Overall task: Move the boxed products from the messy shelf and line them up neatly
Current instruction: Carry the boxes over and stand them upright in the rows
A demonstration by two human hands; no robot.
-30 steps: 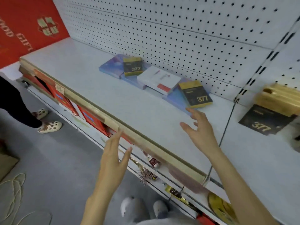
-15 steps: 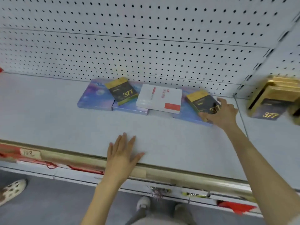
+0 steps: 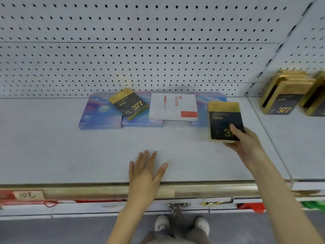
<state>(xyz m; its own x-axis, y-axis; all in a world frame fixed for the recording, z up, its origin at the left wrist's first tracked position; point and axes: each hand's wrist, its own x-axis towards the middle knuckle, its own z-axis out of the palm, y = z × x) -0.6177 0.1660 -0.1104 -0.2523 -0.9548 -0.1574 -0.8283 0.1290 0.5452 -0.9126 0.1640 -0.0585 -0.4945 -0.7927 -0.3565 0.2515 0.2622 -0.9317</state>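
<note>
head view: right hand [image 3: 246, 145] now grips the black-and-gold cardboard box [image 3: 224, 118] it just reached, starting the sort; left hand [image 3: 146, 171] rests flat, empty.

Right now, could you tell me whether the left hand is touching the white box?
Apart. The head view shows the left hand spread at the front, with bare shelf between it and the white box.

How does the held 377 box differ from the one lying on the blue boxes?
The held 377 box is gripped by the right hand and sits square to the shelf; the lying 377 box is untouched and skewed. The held one is at the row's right end, the lying one leftward. Both are black with gold tops.
</note>
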